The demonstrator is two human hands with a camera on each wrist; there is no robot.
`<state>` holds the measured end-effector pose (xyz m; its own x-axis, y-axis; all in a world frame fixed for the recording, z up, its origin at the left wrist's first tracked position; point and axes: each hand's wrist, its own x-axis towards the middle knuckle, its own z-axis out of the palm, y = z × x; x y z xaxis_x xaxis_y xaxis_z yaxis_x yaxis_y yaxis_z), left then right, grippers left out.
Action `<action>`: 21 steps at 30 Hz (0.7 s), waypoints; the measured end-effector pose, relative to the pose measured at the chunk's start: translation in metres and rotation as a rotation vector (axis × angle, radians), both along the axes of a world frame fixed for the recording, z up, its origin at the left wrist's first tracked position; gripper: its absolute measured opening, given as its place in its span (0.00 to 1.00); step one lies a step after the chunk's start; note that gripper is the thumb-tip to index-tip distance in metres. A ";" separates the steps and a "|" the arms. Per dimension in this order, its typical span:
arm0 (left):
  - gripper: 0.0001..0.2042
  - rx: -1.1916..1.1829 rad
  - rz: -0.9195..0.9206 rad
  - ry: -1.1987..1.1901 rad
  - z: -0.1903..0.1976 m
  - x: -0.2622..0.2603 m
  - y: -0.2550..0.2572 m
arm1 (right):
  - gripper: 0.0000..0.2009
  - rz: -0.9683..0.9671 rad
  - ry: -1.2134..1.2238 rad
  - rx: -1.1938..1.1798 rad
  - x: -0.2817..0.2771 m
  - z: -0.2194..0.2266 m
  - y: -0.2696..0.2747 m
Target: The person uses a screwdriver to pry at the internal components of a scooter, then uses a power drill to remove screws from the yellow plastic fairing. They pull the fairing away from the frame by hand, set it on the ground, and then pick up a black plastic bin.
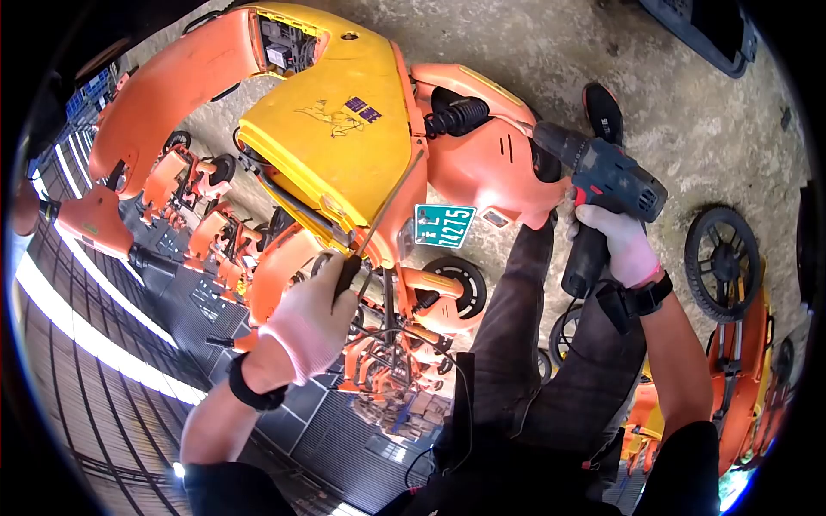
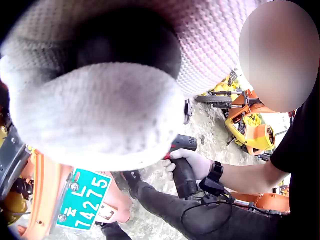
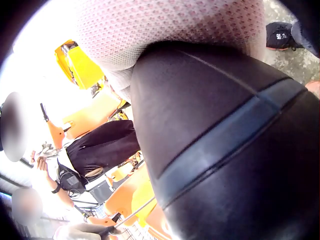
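In the head view the gloved left hand [image 1: 311, 325] grips the black handle of a long screwdriver [image 1: 391, 206], whose shaft lies across the edge of the scooter's yellow panel [image 1: 331, 120]. The gloved right hand [image 1: 621, 244] is wrapped round the grip of a dark cordless drill [image 1: 621, 181], its nose towards the orange rear body [image 1: 482, 172]. A green number plate [image 1: 445, 225] hangs beside that body. In the left wrist view, glove fingers [image 2: 100, 115] curl round a dark handle. The drill's black base [image 3: 225, 140] fills much of the right wrist view.
A loose black wheel [image 1: 723, 263] lies on the right of the concrete floor. More orange scooters [image 1: 215, 241] stand at the left and below. A dark plastic part [image 1: 705, 34] lies at the top right. Another person [image 3: 100, 152] shows in the right wrist view.
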<state>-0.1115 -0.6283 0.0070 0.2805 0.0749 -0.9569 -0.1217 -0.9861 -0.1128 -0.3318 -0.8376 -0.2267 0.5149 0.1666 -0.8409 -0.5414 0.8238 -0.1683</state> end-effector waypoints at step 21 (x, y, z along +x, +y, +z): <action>0.20 -0.016 0.132 -0.203 -0.018 -0.063 0.019 | 0.11 0.021 0.080 0.068 -0.003 -0.001 -0.008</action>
